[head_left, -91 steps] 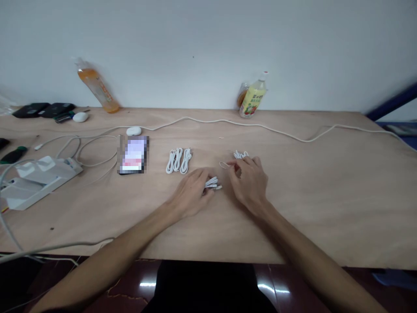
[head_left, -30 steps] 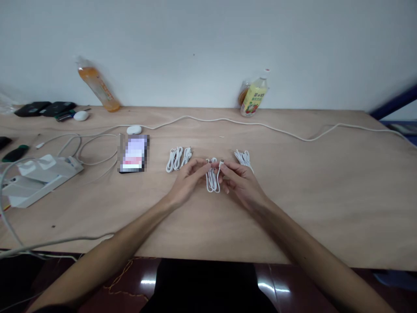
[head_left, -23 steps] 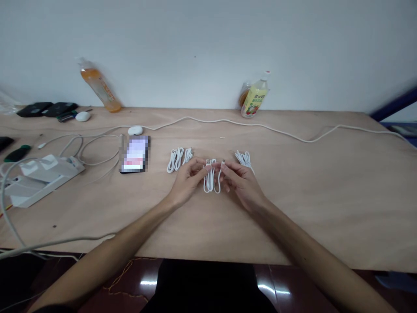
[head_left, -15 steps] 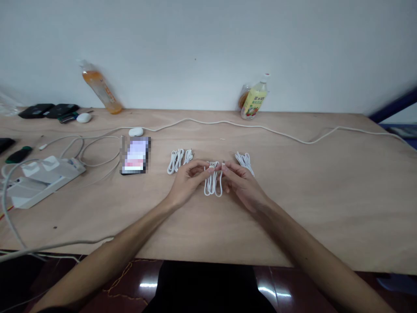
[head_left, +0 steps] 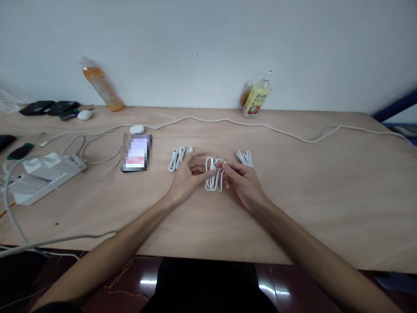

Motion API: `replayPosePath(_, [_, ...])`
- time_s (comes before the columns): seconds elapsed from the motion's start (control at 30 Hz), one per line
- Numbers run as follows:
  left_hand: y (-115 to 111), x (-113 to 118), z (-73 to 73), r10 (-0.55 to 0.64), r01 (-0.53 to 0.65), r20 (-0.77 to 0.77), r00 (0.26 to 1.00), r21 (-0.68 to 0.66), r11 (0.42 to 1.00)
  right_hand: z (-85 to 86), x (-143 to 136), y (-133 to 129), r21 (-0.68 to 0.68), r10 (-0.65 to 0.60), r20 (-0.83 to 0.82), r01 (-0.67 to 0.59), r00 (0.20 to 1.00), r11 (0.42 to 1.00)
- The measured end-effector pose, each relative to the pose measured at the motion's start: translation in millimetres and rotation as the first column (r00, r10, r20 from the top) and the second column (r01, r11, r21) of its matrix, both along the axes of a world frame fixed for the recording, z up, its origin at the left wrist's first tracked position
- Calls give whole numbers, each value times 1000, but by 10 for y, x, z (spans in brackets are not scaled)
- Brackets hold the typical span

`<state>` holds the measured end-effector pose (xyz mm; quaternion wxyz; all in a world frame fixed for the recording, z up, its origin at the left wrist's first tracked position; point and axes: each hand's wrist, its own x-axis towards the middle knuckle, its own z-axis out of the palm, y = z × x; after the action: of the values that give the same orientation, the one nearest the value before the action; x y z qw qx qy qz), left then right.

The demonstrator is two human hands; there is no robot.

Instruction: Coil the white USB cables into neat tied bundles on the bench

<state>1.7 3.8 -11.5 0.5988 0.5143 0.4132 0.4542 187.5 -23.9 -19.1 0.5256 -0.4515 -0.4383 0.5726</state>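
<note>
A coiled white USB cable [head_left: 213, 180] is held up between my two hands, its loops hanging down above the table. My left hand [head_left: 190, 174] has its thumb on the left part of the coil and the index finger lifted away; the other fingers curl behind. On the other side, my right hand [head_left: 243, 178] pinches the coil near a plug end between thumb and fingers. Close behind my left hand lie bundled white cables [head_left: 177, 159], partly covered by it. Another white cable bundle [head_left: 245, 158] rests just beyond my right hand.
At left are a phone [head_left: 137, 152], a white earbud case [head_left: 137, 129] and a white power strip [head_left: 48, 178] with cords. A long white cord [head_left: 228, 122] crosses the table. An orange drink bottle [head_left: 101, 89] and a yellow drink bottle [head_left: 257, 96] lean on the wall.
My left index finger has lifted off the cable, and its grip has loosened. The coil's loops have turned slightly and now stand up higher. My right hand keeps its pinch.
</note>
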Motion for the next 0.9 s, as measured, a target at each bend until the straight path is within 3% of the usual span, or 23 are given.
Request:
replayPosePath(0.1, [16, -15, 9, -71, 71, 3, 997, -37, 997, 11, -6, -6, 47, -47, 70, 44, 996, 998])
replayPosePath(0.2, [8, -14, 18, -138, 139, -52, 989, 15, 990, 38, -12, -19, 137, -101, 162, 79, 982, 987])
replayPosePath(0.33, [-17, 0, 30, -95, 104, -90, 991, 104, 989, 68, -6, -26, 220, -126, 206, 79, 970, 972])
replayPosePath(0.6, [-15, -4, 61, -68, 69, -16, 998, 65, 996, 81, 7, -9, 147, 8, 170, -34, 985, 989])
replayPosePath(0.9, [-25, -8, 45, -83, 82, -15, 996, -26, 996, 79, -9, -42, 183, -75, 175, 42, 982, 982])
